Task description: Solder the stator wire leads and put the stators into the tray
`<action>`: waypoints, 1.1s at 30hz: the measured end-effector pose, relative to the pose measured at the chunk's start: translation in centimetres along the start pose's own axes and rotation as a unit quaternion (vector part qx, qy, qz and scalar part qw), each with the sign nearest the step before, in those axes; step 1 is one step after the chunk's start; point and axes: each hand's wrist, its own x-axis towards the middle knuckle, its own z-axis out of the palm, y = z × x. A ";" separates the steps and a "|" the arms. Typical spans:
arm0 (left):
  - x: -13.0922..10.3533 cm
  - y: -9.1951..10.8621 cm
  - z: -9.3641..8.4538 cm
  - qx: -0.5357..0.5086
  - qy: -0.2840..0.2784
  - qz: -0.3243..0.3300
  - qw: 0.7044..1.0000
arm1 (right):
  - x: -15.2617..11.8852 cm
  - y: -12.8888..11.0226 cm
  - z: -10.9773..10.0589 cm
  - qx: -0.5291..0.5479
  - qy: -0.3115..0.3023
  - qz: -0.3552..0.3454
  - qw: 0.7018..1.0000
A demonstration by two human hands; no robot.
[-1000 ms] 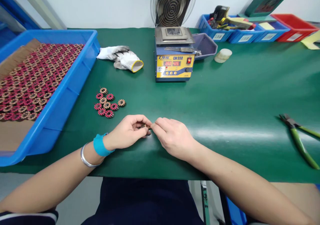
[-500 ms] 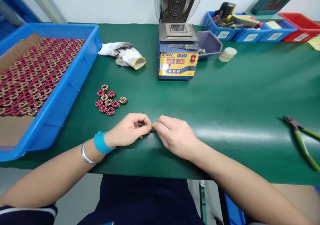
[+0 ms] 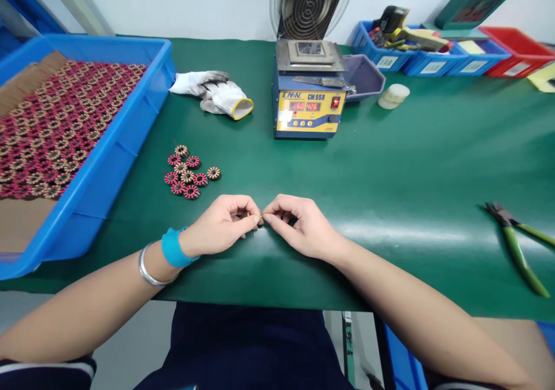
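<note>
My left hand (image 3: 225, 223) is pinched around a small part, mostly hidden by the fingers, with thin wire ends showing below it. Touching its fingertips from the right, my right hand (image 3: 301, 226) has thumb and forefinger pinched at what looks like a fine wire. Both hands are just above the green table mat (image 3: 390, 193), near its front edge. Beyond my left hand lies a group of small wound rings (image 3: 186, 176), some red and some copper-coloured.
A blue tray (image 3: 125, 141) of many wound rings fills the left. White gloves (image 3: 217, 92) and a blue-yellow CM558 heater (image 3: 309, 110) sit behind. Beside the heater are a purple scoop (image 3: 366, 78) and a white round piece (image 3: 393, 96). Green-handled cutters (image 3: 518, 251) lie right; labelled bins (image 3: 433, 60) stand back right.
My right hand has turned, so its thumb and forefinger now show apart behind the pinched tips. My left hand has hardly moved. The heater's displayed numbers differ.
</note>
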 end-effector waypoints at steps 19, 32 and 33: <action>0.6 -0.2 0.3 -0.095 0.116 0.003 0.989 | 0.0 0.4 1.9 -0.047 0.122 -0.086 0.988; 0.6 0.0 0.2 -0.090 0.104 0.008 0.991 | -0.3 0.5 2.0 -0.049 0.119 -0.083 0.988; 0.6 0.0 0.2 -0.087 0.103 0.009 0.991 | -0.3 0.5 2.0 -0.048 0.114 -0.084 0.989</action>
